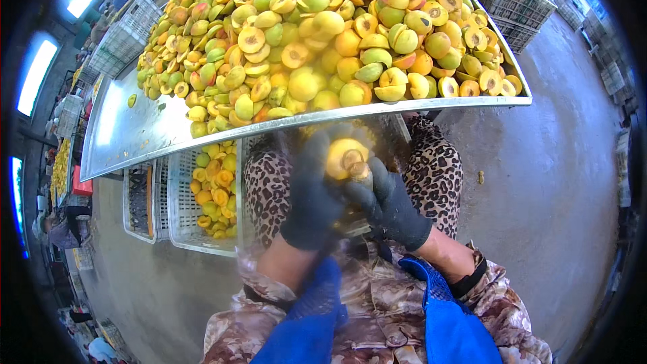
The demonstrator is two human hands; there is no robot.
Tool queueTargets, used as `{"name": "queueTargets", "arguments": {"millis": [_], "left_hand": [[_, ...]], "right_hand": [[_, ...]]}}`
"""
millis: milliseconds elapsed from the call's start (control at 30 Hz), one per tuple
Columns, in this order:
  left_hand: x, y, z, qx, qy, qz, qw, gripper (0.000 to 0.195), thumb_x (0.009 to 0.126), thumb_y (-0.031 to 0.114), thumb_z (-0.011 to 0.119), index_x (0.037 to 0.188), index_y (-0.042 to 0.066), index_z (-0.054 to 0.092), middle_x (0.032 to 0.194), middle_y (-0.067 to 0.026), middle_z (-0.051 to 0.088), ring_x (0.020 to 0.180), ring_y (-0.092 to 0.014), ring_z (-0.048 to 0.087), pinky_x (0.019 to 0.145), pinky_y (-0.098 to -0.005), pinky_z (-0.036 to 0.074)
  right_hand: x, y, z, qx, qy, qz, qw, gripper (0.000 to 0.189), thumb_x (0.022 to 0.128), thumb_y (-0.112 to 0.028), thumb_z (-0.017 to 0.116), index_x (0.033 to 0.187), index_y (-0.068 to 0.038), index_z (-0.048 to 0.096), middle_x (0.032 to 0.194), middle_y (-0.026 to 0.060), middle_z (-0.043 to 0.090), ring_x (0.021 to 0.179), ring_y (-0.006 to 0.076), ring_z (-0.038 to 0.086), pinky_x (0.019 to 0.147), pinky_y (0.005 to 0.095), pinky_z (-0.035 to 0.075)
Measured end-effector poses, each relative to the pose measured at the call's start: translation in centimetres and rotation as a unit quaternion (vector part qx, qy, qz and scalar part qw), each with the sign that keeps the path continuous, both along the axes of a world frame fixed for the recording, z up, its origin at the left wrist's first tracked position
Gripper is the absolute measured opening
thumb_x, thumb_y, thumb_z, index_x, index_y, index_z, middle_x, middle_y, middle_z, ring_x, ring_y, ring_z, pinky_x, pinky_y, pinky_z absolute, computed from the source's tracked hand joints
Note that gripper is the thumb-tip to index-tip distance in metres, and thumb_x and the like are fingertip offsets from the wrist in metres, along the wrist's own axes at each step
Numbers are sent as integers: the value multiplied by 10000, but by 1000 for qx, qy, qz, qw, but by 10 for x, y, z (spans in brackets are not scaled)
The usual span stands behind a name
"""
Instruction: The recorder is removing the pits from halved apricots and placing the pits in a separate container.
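Observation:
Before my chest, my left hand (316, 187) in a dark glove holds a yellow stone-fruit half (346, 154), its cut face towards me. My right hand (389, 199), gloved too, has curled fingers around a small round-ended object (360, 171), which meets the brown centre of that half. Blur leaves unclear whether it is a tool's tip or a pit. Just beyond both hands runs the near rim of a metal tray table (313, 120). A large heap of halved, apricot-like fruit (303, 35) lies on it, green, yellow and red-blushed.
Left of my leg stands a white plastic crate (183, 202) of fruit halves, beside another crate (139, 207). Stacked crates (520, 5) rise at the far right. A person (65, 227) is at the far left. A small brown scrap (480, 177) lies on the concrete floor (525, 187).

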State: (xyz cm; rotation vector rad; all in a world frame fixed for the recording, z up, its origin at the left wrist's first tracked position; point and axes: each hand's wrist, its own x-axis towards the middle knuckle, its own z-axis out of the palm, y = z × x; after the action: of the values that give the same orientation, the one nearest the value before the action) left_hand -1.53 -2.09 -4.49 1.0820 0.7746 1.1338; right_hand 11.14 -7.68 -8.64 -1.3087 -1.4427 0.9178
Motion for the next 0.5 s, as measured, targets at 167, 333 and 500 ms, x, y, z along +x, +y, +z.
{"name": "queueTargets", "arguments": {"millis": [167, 333, 500], "left_hand": [[6, 0, 14, -110, -108, 27, 988, 472, 1042, 435, 425, 1042, 7, 625, 958, -137, 674, 878, -202, 651, 800, -337, 532], [1, 2, 12, -120, -118, 22, 986, 509, 1007, 484, 475, 961, 9, 652, 878, -143, 688, 811, -208, 660, 772, -329, 531], [2, 4, 10, -85, -71, 26, 994, 496, 1009, 448, 483, 877, 7, 668, 830, -154, 700, 778, -215, 666, 762, -333, 532]], "right_hand": [[-4, -2, 4, 38, -73, -13, 997, 393, 938, -236, 653, 1187, 23, 491, 826, 237, 651, 734, 450, 657, 601, 449, 507], [-6, -3, 7, 8, -77, 19, 997, 429, 944, -245, 645, 1231, 31, 485, 819, 217, 663, 719, 413, 676, 597, 445, 505], [-15, -3, -18, 40, 6, 20, 999, 569, 920, -208, 641, 1384, 21, 404, 824, 251, 654, 753, 430, 667, 637, 455, 519]]}}
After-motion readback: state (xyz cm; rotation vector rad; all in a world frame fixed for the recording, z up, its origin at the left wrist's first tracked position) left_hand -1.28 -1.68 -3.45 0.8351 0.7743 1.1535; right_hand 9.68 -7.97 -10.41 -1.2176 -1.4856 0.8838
